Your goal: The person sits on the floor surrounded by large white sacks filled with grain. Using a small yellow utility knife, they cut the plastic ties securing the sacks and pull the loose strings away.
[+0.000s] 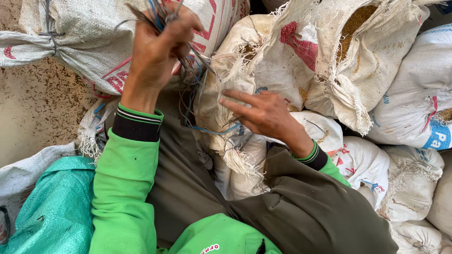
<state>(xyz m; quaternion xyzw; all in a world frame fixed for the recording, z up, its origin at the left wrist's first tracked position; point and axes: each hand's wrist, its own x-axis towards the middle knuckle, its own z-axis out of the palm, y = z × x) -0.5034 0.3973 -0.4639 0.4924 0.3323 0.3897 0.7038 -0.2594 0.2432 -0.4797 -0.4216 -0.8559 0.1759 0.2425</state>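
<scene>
My left hand (157, 44) is raised near the top of the view and shut on a bundle of thin strings (157, 11), grey and blue, whose loose ends hang down toward my lap. My right hand (263, 113) rests flat with fingers spread on the gathered neck of a white woven sack (221, 94) in front of me. A blue string (214, 131) crosses that neck just under my right fingers. I wear green sleeves with dark cuffs and dark olive trousers.
Several filled white woven sacks (409, 94) with frayed mouths are piled to the right and ahead; one open sack (355, 23) shows brown grain. A tied sack (70, 37) lies upper left. A teal mesh sack (52, 207) sits lower left beside a dusty floor (33, 108).
</scene>
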